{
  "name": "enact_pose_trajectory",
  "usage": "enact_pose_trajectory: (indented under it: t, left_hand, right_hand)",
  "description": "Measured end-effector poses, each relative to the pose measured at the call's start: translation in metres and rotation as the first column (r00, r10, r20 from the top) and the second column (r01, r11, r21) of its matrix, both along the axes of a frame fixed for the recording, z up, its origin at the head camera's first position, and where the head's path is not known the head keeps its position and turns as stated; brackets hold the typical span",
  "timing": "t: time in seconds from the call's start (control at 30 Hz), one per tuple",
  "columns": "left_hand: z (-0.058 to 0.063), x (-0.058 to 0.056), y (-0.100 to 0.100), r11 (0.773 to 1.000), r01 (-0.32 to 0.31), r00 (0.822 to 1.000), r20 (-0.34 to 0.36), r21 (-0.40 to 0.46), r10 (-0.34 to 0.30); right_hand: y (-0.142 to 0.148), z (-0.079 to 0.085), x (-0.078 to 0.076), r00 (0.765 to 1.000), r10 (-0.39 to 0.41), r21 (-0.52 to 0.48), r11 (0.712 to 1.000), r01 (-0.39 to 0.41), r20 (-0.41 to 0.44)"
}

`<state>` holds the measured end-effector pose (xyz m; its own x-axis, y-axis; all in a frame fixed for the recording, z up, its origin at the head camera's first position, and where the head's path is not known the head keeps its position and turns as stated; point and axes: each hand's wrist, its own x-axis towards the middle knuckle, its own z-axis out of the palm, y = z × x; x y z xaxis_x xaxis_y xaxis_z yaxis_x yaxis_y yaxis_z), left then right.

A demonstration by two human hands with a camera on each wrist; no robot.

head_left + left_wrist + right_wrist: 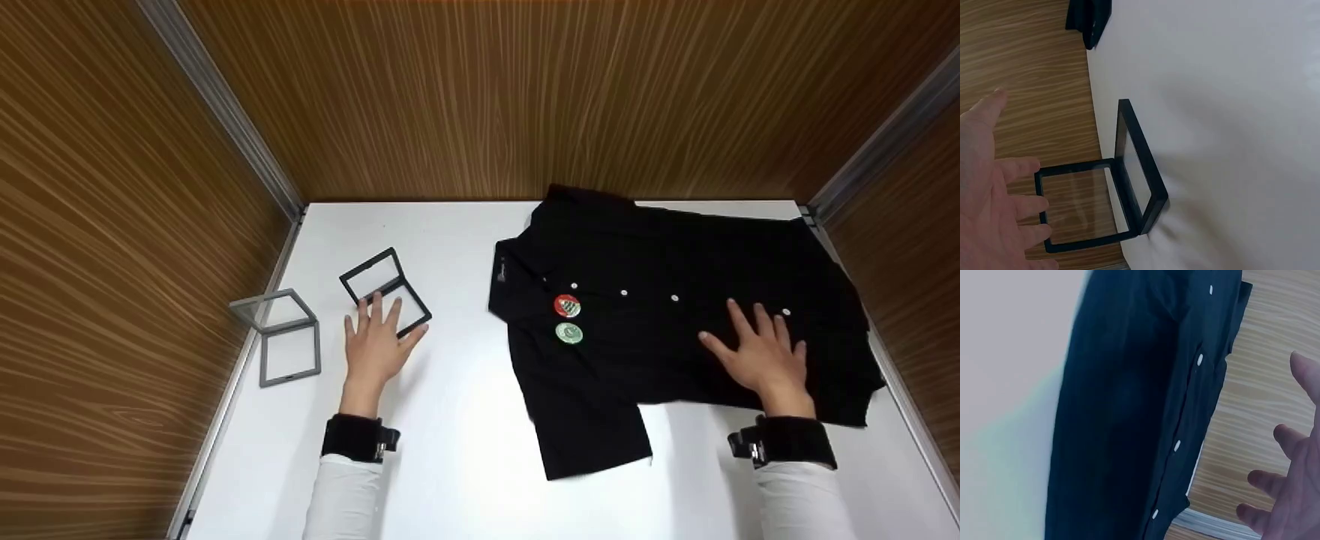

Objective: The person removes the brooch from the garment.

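Note:
A black short-sleeved shirt (720, 255) with white buttons lies spread on the table, its collar to the left. My right hand (765, 360), fingers spread, is over the shirt's lower front near a button; in the right wrist view its fingers (1266, 484) show apart from the cloth. Two round badges lie at the chest, a red one (567, 305) with a tree picture and a green one (569, 333). My left hand (377, 345) spreads its fingers over a black hinged frame (416, 328) with clear panes, holding nothing. That frame stands unfolded in the left wrist view (1143, 152).
A grey hinged frame (290, 379) stands unfolded at the table's left edge. Wood-grain panels (480, 97) wall in the white table (450, 450) at the back and both sides, with metal strips (225, 97) along the corners.

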<state>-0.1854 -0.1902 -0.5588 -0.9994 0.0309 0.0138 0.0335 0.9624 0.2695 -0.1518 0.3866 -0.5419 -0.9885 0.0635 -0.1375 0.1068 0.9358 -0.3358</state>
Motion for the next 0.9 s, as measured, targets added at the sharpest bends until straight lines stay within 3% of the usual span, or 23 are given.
enact_pose_trajectory:
  t: [0.47,0.7,0.9]
  left_hand:
    - [-0.013,0.006,0.061,0.990,0.133,0.990,0.057,-0.039,-0.131]
    - [-0.021,0.005,0.102,0.969,0.244,0.967,0.079,-0.036,-0.240]
    - [-0.029,0.003,0.139,0.937,0.346,0.937,0.079,-0.056,-0.341]
  right_hand:
    - [-0.017,-0.018,0.001,0.986,0.062,-0.017,0.998,-0.060,0.153]
    - [-0.018,-0.025,0.001,0.982,0.060,-0.008,0.998,-0.060,0.177]
    - [-0.015,-0.031,0.004,0.982,0.046,0.005,0.999,-0.047,0.186]
